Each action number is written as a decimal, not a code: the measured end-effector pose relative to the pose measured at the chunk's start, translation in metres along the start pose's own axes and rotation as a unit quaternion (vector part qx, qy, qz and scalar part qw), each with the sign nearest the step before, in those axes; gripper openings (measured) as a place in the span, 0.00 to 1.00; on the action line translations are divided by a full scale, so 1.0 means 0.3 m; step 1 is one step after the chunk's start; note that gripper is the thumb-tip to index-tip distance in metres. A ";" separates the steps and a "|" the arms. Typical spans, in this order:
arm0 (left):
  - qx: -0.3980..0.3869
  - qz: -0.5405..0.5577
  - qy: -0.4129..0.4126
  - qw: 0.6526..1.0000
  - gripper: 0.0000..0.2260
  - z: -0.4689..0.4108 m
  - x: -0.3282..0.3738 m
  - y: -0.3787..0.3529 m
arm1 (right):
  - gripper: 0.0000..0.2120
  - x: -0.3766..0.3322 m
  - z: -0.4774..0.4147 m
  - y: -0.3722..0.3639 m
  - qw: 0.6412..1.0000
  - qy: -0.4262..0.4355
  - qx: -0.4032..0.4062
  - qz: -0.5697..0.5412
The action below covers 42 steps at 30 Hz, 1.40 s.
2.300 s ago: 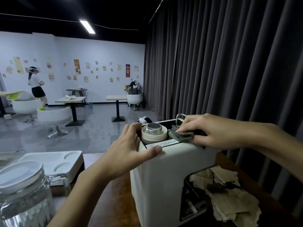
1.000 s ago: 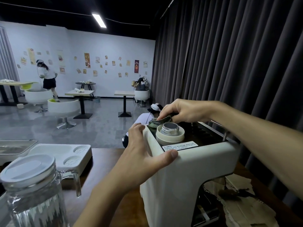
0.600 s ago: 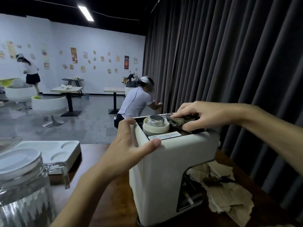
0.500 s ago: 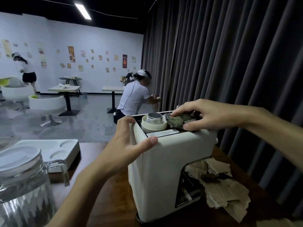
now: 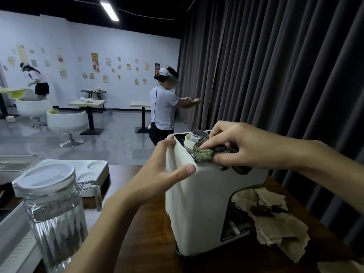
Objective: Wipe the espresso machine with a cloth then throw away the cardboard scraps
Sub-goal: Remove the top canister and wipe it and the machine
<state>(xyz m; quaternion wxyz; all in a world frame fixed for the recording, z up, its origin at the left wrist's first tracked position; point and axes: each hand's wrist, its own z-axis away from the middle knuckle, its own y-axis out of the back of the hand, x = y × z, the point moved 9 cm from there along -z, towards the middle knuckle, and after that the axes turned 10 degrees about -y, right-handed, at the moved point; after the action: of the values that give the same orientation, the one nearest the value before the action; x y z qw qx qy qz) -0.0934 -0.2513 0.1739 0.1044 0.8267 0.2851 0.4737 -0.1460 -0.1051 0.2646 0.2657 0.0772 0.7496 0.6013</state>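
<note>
two hands are engaged. my left hand clamps the near upper corner of the espresso machine, with the thumb flat on the front face and the fingers curled over the left edge, bracing the body. my right hand pinches a bunched cloth between thumb and fingers and presses it on the top deck at its front edge. the cloth sits just right of my left thumb and touches the cream collar around the metal cap. governing relation: the rest of the deck lies to the right of the cloth, under my right palm and wrist, and its long axis appears to run away to the right. i judge that the next stroke should travel rightward along that axis, with the left hand holding the housing against the push. the cardboard scraps lie on the wooden table at the machine's right side, just beside the brew recess. the right hand is nearer to them but is occupied. materials: the housing is smooth matte cream plastic with rounded corners, and the deck insert is dark and glossy. the cloth is coarse, knitted, olive-grey and compliant. the scraps are torn, ragged brown board, flat and probably light. a ribbed glass jar with a white lid stands at near left, well apart.
</note>
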 end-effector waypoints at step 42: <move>0.215 -0.053 0.018 0.975 0.08 -0.125 0.054 0.129 | 0.30 0.128 0.099 -0.056 0.986 -0.041 0.127 -0.103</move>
<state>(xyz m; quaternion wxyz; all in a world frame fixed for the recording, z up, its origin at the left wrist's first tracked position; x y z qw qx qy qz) -0.1041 -0.2773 0.2225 -0.0557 0.8047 0.4258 0.4100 -0.1607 -0.0672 0.2331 0.3449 0.0571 0.8124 0.4667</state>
